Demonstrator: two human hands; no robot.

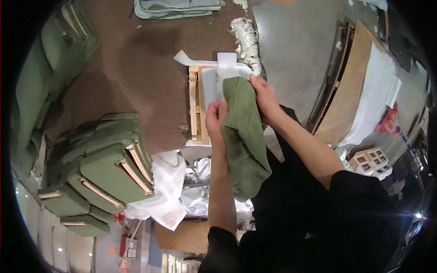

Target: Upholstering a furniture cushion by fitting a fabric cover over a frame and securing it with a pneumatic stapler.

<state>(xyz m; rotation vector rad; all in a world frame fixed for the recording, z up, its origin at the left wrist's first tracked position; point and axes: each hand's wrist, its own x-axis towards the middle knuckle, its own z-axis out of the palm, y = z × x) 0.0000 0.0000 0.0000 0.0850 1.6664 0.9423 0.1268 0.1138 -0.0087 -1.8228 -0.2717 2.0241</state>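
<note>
Head cam, left of a side-by-side pair, wide fisheye, aimed steeply down
Upright, unmirrored; near the left hand (pixel 215 119) and right hand (pixel 266 98), both close to center; left forearm (pixel 221 186) at 6 o'clock, right forearm (pixel 306 148) near 4, brown work surface (pixel 148 91) seen from above at 10, floor (pixel 296 50) out toward 1; straight edges bend near the rim

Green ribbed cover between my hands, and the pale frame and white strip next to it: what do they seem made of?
Green ribbed cover: matte fabric, perhaps corduroy, judging by its folds and parallel ridges. Pale frame: probably bare wood, matte, given its tan, apparently unpainted bars. White strip: possibly thin foam, smooth and bending freely.
</note>
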